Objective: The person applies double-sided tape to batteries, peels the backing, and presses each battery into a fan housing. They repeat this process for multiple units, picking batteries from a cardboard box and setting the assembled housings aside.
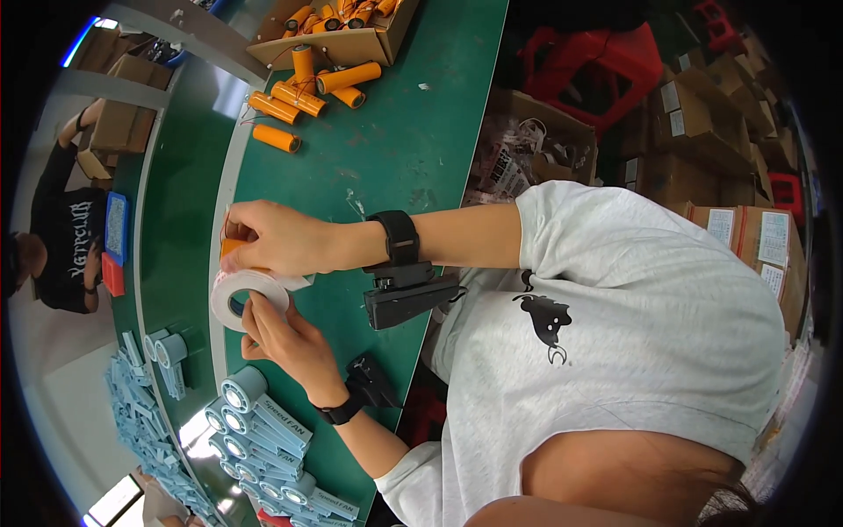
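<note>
In the head view, a slackening pinch could be letting the orange battery cell (234, 247) slip, or the tape roll's (223, 292) loose end, jutting at 2 o'clock, could be sticking to skin. The right hand (279, 239) is reaching toward 9 o'clock, fingertips closing on the cell; the left hand (285, 338) is curling round the roll's core, toward 11 o'clock

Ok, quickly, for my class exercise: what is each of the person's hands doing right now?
Left hand: closed on the white tape roll, fingers in its hole.
Right hand: closed, holding an orange cylinder.
</note>
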The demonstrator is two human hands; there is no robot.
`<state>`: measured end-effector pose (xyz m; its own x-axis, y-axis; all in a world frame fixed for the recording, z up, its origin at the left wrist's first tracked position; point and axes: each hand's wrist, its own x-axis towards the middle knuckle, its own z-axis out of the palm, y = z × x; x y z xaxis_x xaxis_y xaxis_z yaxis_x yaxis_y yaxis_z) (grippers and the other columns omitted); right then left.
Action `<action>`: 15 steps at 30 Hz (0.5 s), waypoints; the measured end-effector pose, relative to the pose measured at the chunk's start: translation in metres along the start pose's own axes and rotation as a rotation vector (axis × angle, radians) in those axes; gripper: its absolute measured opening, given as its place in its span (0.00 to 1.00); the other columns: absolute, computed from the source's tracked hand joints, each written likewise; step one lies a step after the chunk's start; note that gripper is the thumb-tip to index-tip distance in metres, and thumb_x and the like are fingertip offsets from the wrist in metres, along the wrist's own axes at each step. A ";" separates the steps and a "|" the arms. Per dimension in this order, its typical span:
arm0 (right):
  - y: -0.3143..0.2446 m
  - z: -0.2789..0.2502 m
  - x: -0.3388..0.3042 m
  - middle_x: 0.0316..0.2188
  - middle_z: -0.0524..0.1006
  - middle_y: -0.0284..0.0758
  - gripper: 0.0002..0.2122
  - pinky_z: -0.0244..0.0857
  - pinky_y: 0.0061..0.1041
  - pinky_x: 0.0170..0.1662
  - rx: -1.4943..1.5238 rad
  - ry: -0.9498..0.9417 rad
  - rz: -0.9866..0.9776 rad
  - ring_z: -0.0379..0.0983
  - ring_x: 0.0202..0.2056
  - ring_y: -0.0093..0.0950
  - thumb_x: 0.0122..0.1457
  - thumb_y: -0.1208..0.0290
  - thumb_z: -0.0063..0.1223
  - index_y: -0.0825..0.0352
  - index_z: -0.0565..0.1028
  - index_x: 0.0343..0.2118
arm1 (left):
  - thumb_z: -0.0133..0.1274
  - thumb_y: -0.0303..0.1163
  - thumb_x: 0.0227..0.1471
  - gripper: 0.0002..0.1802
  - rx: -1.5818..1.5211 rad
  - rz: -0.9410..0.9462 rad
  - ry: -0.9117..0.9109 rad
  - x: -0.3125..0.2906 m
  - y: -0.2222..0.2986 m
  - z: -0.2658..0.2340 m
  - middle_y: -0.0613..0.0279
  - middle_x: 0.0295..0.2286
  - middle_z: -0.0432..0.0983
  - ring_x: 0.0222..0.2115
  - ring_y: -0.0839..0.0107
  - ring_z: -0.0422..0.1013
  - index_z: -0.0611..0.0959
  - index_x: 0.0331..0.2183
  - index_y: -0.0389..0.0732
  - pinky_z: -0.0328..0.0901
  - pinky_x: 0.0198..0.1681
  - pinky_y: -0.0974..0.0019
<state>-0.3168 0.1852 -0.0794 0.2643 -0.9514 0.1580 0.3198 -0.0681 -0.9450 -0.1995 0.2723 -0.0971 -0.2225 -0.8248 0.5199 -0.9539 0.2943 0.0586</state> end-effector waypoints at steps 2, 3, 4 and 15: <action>0.000 -0.001 0.008 0.26 0.70 0.33 0.09 0.62 0.20 0.33 0.130 0.045 0.051 0.66 0.28 0.22 0.49 0.72 0.54 0.73 0.70 0.30 | 0.49 0.21 0.44 0.22 -0.032 -0.047 -0.001 0.004 0.008 0.002 0.48 0.38 0.68 0.40 0.60 0.63 0.67 0.44 0.30 0.48 0.41 0.62; 0.000 -0.003 0.014 0.25 0.70 0.33 0.09 0.62 0.21 0.32 0.260 0.090 0.103 0.66 0.28 0.22 0.50 0.72 0.54 0.72 0.70 0.30 | 0.48 0.21 0.44 0.22 -0.065 -0.096 -0.003 0.006 0.013 0.004 0.49 0.38 0.68 0.40 0.61 0.63 0.67 0.44 0.30 0.47 0.42 0.61; 0.000 -0.003 0.019 0.25 0.70 0.33 0.08 0.62 0.22 0.32 0.396 0.129 0.157 0.66 0.27 0.22 0.50 0.73 0.53 0.72 0.70 0.29 | 0.48 0.21 0.44 0.22 -0.091 -0.147 -0.006 0.006 0.015 0.003 0.49 0.38 0.68 0.40 0.61 0.62 0.67 0.44 0.30 0.47 0.42 0.61; -0.047 -0.062 0.058 0.28 0.72 0.33 0.10 0.63 0.25 0.36 0.528 -0.019 -0.097 0.68 0.33 0.25 0.48 0.73 0.56 0.68 0.70 0.33 | 0.53 0.27 0.44 0.20 -0.273 0.014 -0.108 0.017 0.000 0.011 0.54 0.35 0.70 0.37 0.62 0.64 0.70 0.41 0.32 0.50 0.42 0.63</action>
<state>-0.3730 0.1147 -0.0441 0.2254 -0.9424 0.2471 0.7563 0.0094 -0.6541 -0.2060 0.2526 -0.0975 -0.2692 -0.8623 0.4290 -0.8644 0.4127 0.2872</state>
